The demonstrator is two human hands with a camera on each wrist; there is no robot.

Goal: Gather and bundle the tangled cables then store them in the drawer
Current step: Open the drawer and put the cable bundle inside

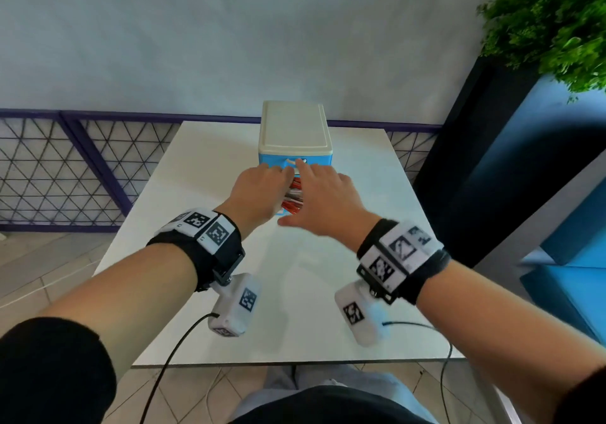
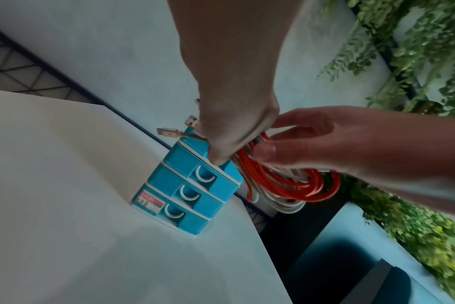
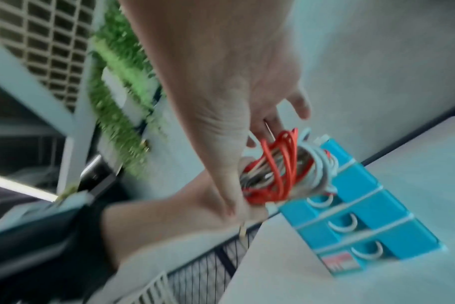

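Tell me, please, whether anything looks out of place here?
Slightly: USB plugs stick out loose from the cable bundle in the left hand, untucked. The drawers all look shut.

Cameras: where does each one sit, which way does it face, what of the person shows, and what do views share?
Head: on the head, looking down at the table; both forearms, left hand, right hand.
Left wrist: along the left hand toward the drawer unit; right hand shows.
Right wrist: along the right hand; blurred; left hand's forearm shows below.
Shared: cable bundle, drawer unit.
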